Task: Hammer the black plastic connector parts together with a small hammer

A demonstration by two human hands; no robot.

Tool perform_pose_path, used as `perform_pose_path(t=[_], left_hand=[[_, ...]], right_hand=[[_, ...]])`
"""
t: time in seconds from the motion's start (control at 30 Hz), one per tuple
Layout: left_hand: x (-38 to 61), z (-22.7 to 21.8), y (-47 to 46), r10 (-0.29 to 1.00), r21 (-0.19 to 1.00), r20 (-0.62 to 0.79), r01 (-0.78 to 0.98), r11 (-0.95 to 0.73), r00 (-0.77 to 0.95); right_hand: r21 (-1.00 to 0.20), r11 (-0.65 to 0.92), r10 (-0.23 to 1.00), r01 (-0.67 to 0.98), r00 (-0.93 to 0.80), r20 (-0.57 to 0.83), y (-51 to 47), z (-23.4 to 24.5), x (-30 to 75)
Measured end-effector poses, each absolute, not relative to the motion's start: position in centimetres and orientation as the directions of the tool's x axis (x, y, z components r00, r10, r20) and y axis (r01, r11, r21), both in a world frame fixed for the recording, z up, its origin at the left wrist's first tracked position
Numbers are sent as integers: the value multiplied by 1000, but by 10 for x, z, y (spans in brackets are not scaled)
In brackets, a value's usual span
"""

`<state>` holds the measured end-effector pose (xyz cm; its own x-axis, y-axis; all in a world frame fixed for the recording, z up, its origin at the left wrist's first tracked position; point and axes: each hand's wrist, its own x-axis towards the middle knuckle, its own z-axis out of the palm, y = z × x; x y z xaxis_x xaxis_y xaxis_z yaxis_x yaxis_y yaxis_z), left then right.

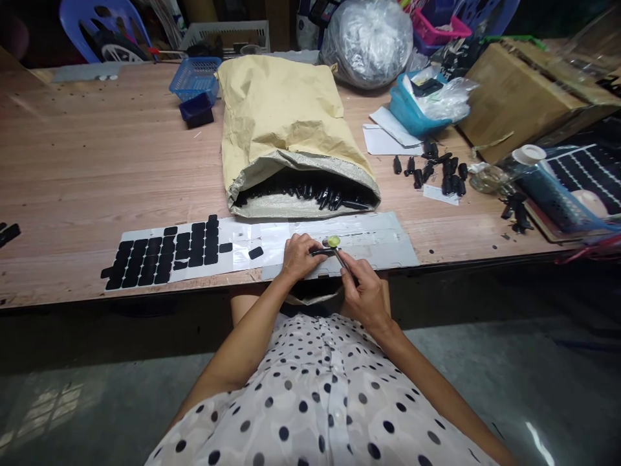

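From where I stand, I count two hands, one left hand [299,254] and one right hand [365,289], with one black piece [320,251] and one thin tool [346,263] between them. There's one yellow-green disc [333,241]. On the counter [97,162] I make it one paper sack [286,97], one big clear bag [367,42], one cardboard box [521,100], one turquoise basket [412,116] and one small dark blue tub [196,118]. Behind are two blue chairs [123,18]. One black patch [255,253] sits alone, dozens more in a block; the loose black parts [451,175] by the box number roughly a dozen or more, overlapping, and those in the sack are beyond my counting
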<state>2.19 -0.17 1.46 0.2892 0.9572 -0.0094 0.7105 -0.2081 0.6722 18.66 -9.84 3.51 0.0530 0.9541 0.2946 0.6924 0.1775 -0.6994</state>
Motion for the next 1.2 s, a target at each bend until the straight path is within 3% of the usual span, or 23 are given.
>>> perform_pose_path(t=[0.1,0.2,0.43,0.77,0.9,1.07,1.2], left_hand=[[22,18,-2,958,668,-32,719,-193,286],[23,20,-2,960,656,-41,733,-183,277],[23,21,-2,965,673,-36,720,-170,261],[21,19,-2,966,677,-22,715,-174,256],[17,13,-1,958,682,11,699,-216,286],[16,9,2,964,660,2,724,-202,267],[16,8,2,970,666,-6,725,-179,245]], right_hand=[[-698,231,929,678,59,365,-100,36,184],[-700,261,938,665,-3,347,-101,28,182],[-677,185,924,713,110,367,-96,33,196],[-689,153,941,708,108,321,-99,18,198],[-613,-4,896,790,275,349,-77,22,231],[-413,-431,797,802,553,243,-35,16,286],[-304,-548,751,779,619,232,-15,9,302]])
